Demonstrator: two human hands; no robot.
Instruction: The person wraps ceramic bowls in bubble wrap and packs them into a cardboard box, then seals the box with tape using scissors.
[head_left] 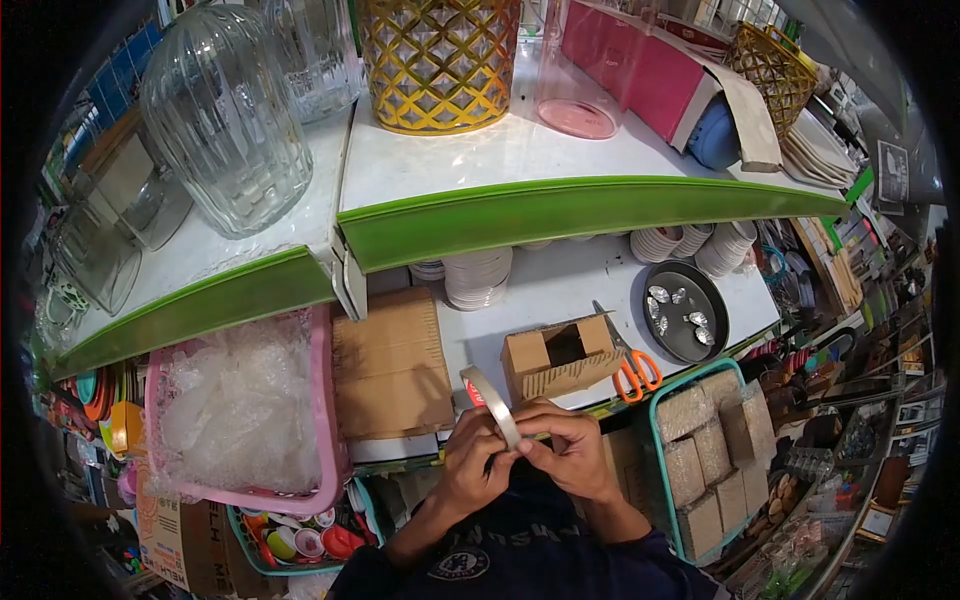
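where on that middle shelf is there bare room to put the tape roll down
Bare white shelf shows between the stacked bowls and the dark round tray, behind the small cardboard box. A narrower strip lies between that box and the flat cardboard. The left end is crowded by the pink basket; orange scissors take the front edge.

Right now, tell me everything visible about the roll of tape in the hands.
The roll of tape is a thin ring, pale and glossy like clear packing tape, with a hint of red at its inner edge. It stands on edge, tilted, in front of the shelf, just below a small cardboard box. The left hand and right hand both pinch its lower part; the fingers seem to pick at the tape edge.
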